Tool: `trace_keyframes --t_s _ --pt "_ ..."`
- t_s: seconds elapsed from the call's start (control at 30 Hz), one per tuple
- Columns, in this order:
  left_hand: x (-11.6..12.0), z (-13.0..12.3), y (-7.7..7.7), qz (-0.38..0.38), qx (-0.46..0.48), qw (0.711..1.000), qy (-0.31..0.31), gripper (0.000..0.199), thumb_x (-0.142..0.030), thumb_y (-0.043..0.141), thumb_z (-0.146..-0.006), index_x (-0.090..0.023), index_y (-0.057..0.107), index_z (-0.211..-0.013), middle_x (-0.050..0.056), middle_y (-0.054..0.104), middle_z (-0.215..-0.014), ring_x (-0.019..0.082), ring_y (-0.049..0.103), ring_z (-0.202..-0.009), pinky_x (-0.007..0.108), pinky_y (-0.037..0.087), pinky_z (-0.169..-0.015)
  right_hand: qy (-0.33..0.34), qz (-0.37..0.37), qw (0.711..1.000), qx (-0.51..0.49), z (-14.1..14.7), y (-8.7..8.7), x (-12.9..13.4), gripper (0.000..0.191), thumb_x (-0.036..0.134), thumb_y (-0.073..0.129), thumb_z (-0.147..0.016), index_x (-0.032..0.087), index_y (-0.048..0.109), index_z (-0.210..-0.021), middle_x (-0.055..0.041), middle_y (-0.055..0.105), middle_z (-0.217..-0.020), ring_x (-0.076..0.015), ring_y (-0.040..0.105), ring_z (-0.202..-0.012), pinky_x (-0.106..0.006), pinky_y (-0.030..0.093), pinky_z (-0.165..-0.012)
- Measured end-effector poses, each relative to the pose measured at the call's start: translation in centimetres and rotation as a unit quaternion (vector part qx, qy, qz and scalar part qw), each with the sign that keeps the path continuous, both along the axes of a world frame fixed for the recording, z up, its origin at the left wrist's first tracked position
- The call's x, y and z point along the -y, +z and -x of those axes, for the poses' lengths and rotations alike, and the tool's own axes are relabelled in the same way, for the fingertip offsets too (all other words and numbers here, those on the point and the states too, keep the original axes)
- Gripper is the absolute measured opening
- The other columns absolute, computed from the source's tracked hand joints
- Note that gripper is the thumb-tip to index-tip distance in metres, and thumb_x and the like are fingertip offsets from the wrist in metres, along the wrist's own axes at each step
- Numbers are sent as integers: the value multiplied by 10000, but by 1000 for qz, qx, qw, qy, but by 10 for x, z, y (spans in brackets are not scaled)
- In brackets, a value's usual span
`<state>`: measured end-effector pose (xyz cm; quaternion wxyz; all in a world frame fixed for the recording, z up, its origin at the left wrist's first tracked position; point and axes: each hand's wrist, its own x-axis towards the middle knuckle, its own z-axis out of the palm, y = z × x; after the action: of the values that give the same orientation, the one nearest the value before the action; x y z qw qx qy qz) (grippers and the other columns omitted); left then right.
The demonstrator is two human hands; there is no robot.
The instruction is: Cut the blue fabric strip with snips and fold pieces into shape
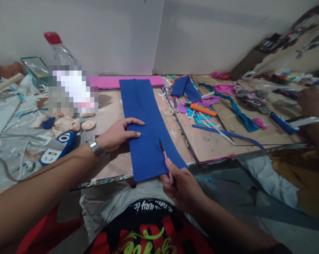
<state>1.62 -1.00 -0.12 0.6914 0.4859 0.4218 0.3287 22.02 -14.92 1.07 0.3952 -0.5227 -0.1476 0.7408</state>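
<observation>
A long blue sheet [142,106] lies across the board, its near end reaching past the table's front edge. My left hand [119,134], with a metal watch at the wrist, rests on the sheet's left edge, thumb and finger apart. In my right hand [179,180] is a pair of pink-handled scissors [161,146], the dark blades pointing forward over the sheet, apparently closed. The fingers of that hand are wrapped round the handles at the sheet's near right corner.
Pink sheets [106,82] lie behind. An orange cutter [201,109], a folded blue piece [185,88] and scraps are to the right. Leftward are a bottle [62,51], cables and a blue-white power strip [57,150]. Another person's hand [314,102] is at far right.
</observation>
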Motion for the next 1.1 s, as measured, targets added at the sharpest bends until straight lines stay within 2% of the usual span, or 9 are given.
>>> trace_keyframes --t_s 0.07,0.17,0.3,0.4,0.53,0.73,0.9,1.1 --pt "1 0 0 -1 -1 1000 -3 497 -216 868 -710 -186 693 -1175 68 720 -1124 173 683 -887 339 571 -814 -11 9 1000 4 0 -1 0 689 678 913 -540 191 427 -509 72 445 -444 -5 271 -340 -201 141 -370" --pt "2 -1 1 2 -1 1000 -10 501 -224 866 -718 -188 687 -1185 71 721 -1118 177 684 -882 351 573 -817 -25 23 999 19 2 -2 -1 702 686 911 -539 219 387 -551 95 366 -398 -18 271 -345 -196 151 -372" --pt "3 -1 3 14 -2 1000 -16 506 -227 869 -717 -190 681 -1185 66 723 -1090 173 684 -856 358 577 -810 -70 48 996 33 5 2 -2 707 623 969 -460 240 443 -737 139 357 -414 -16 240 -351 -177 145 -381" --pt "4 -2 3 12 -4 1000 -18 493 -223 867 -723 -193 685 -1179 63 722 -1076 170 681 -848 352 577 -799 -73 48 996 33 5 4 -3 716 595 972 -472 251 469 -848 156 362 -426 -15 235 -351 -171 140 -390" --pt "4 -2 2 5 -1 1000 -18 479 -221 870 -723 -193 694 -1167 68 723 -1079 176 683 -868 351 576 -809 -66 45 996 39 5 2 -2 681 596 950 -515 242 460 -829 153 364 -425 -13 244 -347 -179 137 -391" --pt "4 -2 2 13 9 1000 -15 481 -205 873 -715 -191 694 -1160 65 723 -1092 168 682 -867 343 579 -814 -66 51 996 41 6 2 -2 703 601 960 -482 239 468 -830 150 369 -429 -17 267 -354 -182 143 -397" --pt "6 -3 4 26 9 999 -22 502 -211 879 -715 -193 689 -1179 69 729 -1098 160 681 -839 336 581 -793 -84 47 995 36 7 2 -3 658 574 941 -548 255 432 -816 147 352 -449 -33 296 -357 -194 147 -390" --pt "9 -5 7 33 10 999 -26 501 -208 891 -707 -190 691 -1166 74 739 -1088 168 687 -836 348 589 -788 -97 1 995 23 7 3 -5 637 528 950 -584 273 457 -896 167 334 -488 -19 193 -362 -193 103 -373"
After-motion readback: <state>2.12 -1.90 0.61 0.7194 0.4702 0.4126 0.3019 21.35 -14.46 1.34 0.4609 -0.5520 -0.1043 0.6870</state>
